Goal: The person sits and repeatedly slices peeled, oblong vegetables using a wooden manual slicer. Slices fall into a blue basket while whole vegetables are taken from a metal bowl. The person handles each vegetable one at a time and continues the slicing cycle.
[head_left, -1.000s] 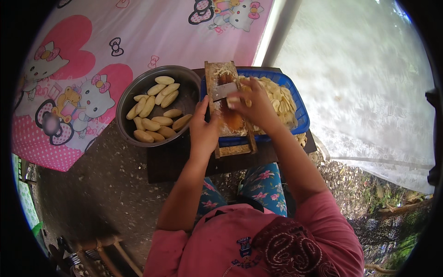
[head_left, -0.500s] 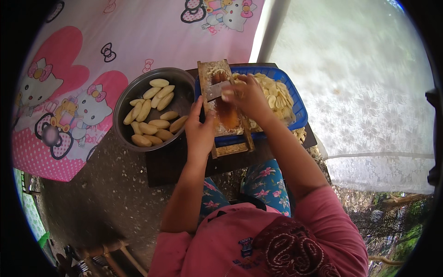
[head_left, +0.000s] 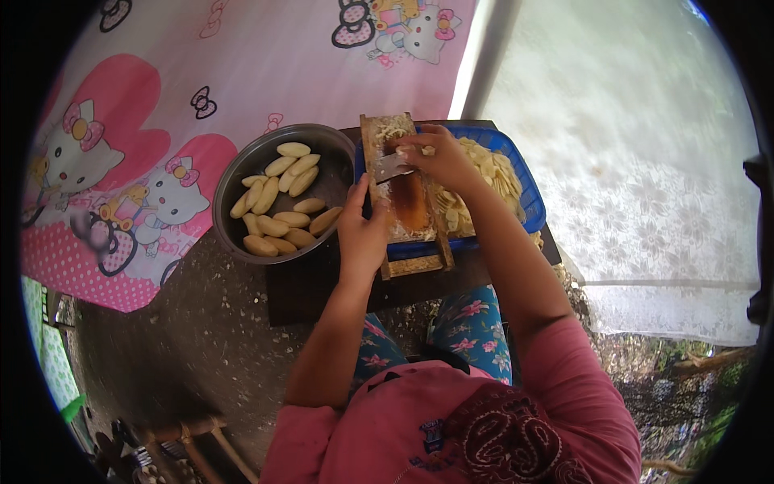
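Observation:
A wooden slicer (head_left: 407, 202) with a flat metal blade (head_left: 393, 167) lies across a blue plastic basket (head_left: 534, 206). My left hand (head_left: 362, 234) is closed on the slicer's left edge, thumb and fingers beside the blade. Just beyond the blade, my right hand (head_left: 443, 161) pinches a small pale piece of peeled banana (head_left: 427, 150), mostly hidden by the fingers. Thin banana slices (head_left: 492, 173) are heaped in the basket, to the right of the slicer. Pale scraps (head_left: 393, 129) cling to the slicer's far end.
At the left, a round metal basin (head_left: 230, 234) holds several whole peeled bananas (head_left: 270, 194). Basket and basin stand on a dark low table (head_left: 306, 294). A pink printed sheet (head_left: 266, 48) hangs behind, and a white lace curtain (head_left: 645, 202) at the right.
My right hand has moved away from me along the slicer, from over the blade to just beyond it. My left hand keeps its hold. The whole view has shifted slightly.

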